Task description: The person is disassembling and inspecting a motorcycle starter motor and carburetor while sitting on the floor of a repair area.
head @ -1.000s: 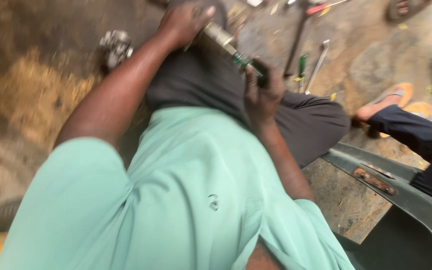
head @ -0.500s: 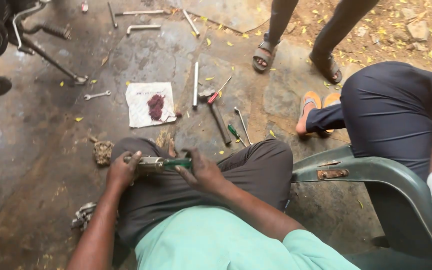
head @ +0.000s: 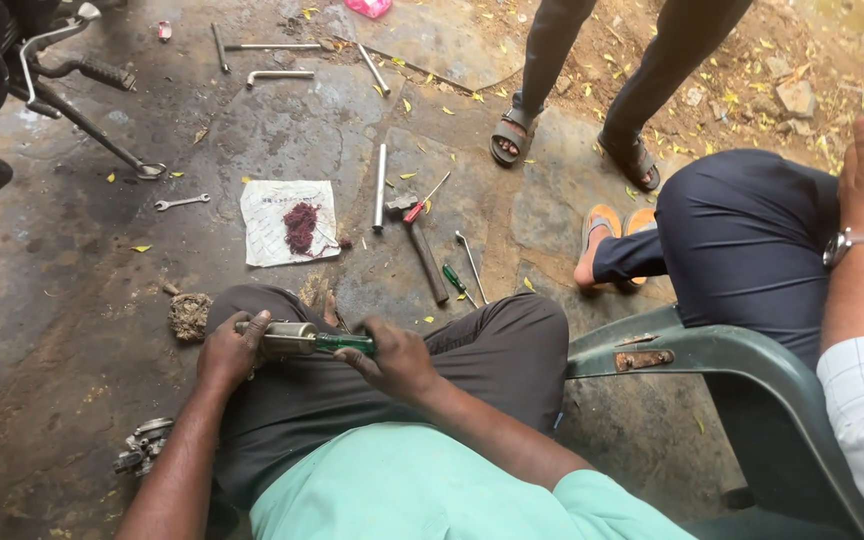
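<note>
Two hands working a part over the lap.
Left hand (head: 232, 350) grips metal cylinder (head: 287, 338); right hand (head: 397, 358) closed on green-handled screwdriver (head: 344, 343) driven into its end; next likely needs steady twisting.

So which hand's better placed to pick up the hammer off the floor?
Probably right. The right hand is nearer the hammer, which lies just ahead of it, though it holds the green-handled screwdriver. The left hand grips the metal part, farther off.
</note>
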